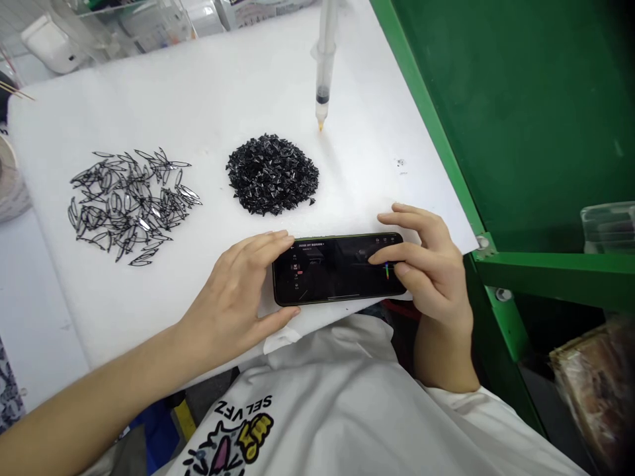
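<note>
A smartphone (337, 270) with a dark screen lies sideways at the front edge of the white board. My left hand (231, 297) grips its left end, fingers along the top edge and thumb below. Over the right end is my right hand (431, 264), fingers apart, with a fingertip at the screen and the thumb by the phone's side. Just beyond the phone sits a heap of small black triangular pieces (272, 173). Thin, black-outlined pointed oval pieces (131, 205) are scattered to the left.
A clear syringe (325, 73) with an orange tip stands behind the black heap on the white foam board (198, 86). Clear containers (133, 30) line the far left edge, and a tape roll (10, 178) is at far left. A green metal frame (426, 99) borders the right.
</note>
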The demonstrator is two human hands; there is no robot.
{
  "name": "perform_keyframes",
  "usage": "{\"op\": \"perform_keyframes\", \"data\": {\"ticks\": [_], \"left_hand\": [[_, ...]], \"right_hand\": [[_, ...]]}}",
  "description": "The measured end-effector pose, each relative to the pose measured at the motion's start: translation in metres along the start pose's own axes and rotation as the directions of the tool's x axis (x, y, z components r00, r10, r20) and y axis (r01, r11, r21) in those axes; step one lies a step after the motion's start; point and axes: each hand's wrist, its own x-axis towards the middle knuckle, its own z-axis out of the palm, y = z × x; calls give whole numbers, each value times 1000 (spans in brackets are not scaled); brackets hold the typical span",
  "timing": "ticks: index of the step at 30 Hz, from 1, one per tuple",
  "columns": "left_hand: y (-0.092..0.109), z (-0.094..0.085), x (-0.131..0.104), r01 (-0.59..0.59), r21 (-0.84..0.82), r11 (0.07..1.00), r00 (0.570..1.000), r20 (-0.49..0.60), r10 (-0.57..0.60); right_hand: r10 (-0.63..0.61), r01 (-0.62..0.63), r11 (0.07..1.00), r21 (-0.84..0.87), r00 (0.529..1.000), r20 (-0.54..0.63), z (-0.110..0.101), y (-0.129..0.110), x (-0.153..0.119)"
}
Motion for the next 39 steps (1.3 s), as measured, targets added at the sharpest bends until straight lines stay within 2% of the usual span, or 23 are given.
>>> {"op": "perform_keyframes", "data": {"ticks": [4, 9, 11, 13, 16, 19, 21, 25, 29, 32, 34, 37, 39], "left_hand": [[0, 0, 0, 4, -7, 1000, 1000, -5, -4], [-1, 0, -1, 2, 0, 1000, 1000, 1, -2], [-1, 0, -1, 2, 1, 1000, 1000, 1, -2], [0, 0, -1, -1, 3, 1000, 1000, -3, 1], [1, 0, 0, -4, 6, 1000, 1000, -4, 4], [1, 0, 0, 2, 4, 1000, 1000, -3, -2], [0, -1, 0, -5, 2, 1000, 1000, -6, 5], [1, -1, 0, -3, -8, 1000, 1000, 0, 3], [1, -1, 0, 2, -14, 1000, 1000, 1, -2], [0, -1, 1, 6, -6, 1000, 1000, 5, -6], [0, -1, 1, 1, -7, 1000, 1000, 4, -1], [0, -1, 1, -6, -4, 1000, 1000, 6, 6], [0, -1, 1, -13, 4, 1000, 1000, 7, 13]], "right_hand": [[-31, 52, 991, -122, 985, 171, -3, -8, 6], [-34, 57, 990, -131, 984, 174, -3, -7, 6], [-17, 29, 994, -105, 993, 117, 0, -6, 5], [39, -39, 998, -58, 999, -10, 3, -5, 3], [137, -137, 990, 14, 971, -193, 8, -3, 0], [136, -126, 991, 55, 958, -252, 10, -1, -3], [82, -73, 996, 50, 973, -217, 8, 0, -3], [-15, 13, 997, -80, 1000, -24, 3, -4, 1], [7, 24, 982, -189, 987, 161, 1, -10, 7], [21, 24, 979, -204, 977, 213, 0, -10, 8], [4, 20, 989, -143, 986, 165, 1, -7, 5], [-6, 6, 1000, -14, 1000, -11, 2, -3, 0], [-3, 3, 1000, -1, 997, -77, 3, -2, -2]]}}
